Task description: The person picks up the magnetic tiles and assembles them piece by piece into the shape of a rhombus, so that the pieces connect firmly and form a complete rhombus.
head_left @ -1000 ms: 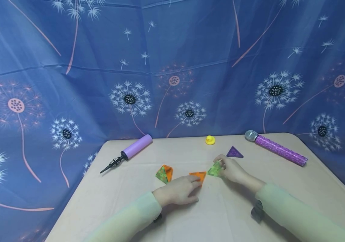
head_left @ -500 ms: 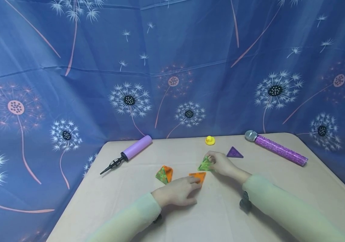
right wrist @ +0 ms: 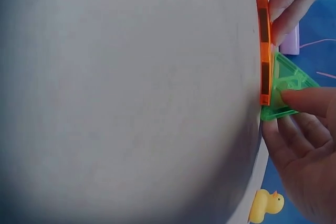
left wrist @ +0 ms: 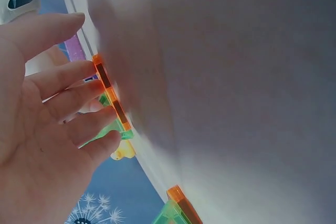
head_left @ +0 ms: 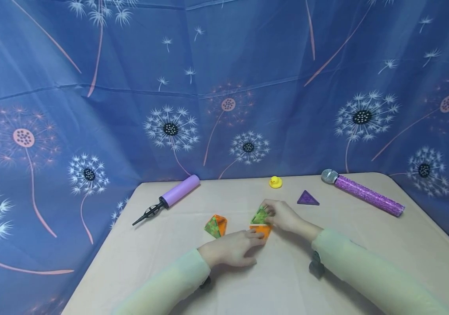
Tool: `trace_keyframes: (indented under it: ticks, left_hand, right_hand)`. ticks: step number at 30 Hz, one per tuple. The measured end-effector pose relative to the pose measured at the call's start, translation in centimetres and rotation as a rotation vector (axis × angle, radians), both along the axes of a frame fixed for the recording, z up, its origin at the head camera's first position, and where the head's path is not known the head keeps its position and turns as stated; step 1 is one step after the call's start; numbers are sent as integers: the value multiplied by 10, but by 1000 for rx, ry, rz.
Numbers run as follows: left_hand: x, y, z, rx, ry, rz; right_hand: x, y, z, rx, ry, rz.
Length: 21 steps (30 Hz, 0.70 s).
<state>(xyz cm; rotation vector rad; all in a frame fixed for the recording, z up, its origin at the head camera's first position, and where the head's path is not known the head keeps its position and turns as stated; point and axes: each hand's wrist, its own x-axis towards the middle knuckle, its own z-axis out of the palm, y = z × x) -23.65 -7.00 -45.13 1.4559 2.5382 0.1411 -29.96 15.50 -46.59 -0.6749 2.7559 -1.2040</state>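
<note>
In the head view my left hand point(head_left: 230, 248) rests its fingertips on an orange triangular magnetic tile point(head_left: 263, 229) lying on the table. Its fingers are extended and slightly bent, as the left wrist view also shows. My right hand point(head_left: 284, 216) pinches a green triangular magnetic tile point(head_left: 258, 215) between thumb and fingers. In the right wrist view this green tile point(right wrist: 286, 70) stands tilted up along the far edge of the flat orange tile point(right wrist: 265, 51). Left of them sits a small pyramid-like piece point(head_left: 215, 226) of joined orange and green tiles.
A purple triangular tile point(head_left: 308, 198) lies beyond my right hand. Behind it are a yellow rubber duck point(head_left: 275, 182) and a glittery purple microphone-like tube point(head_left: 368, 194). At the back left lies a purple hand pump point(head_left: 179, 192) with a black nozzle. A blue dandelion-print curtain point(head_left: 216, 87) hangs behind.
My right hand has carried the green tile leftward to the orange tile's far edge, tilting it upright. My left hand has stayed on the orange tile, which sits slightly farther right in view.
</note>
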Motion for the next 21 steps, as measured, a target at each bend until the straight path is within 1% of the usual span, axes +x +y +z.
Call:
trace_keyframes:
  ticks: [10,13,17,21]
  left_hand:
    - [-2,0,-3,4,116,-31]
    - [-1,1,-3,-14,154,-25]
    - [1,2,-2,-39,200,-13]
    - [2,4,-1,-51,221,-7]
  right_hand:
    - [4,1,-3,-13,42,102]
    - [6,2,-2,-2,43,117]
    - [7,2,-3,6,19,110]
    - [7,4,-4,11,9,109]
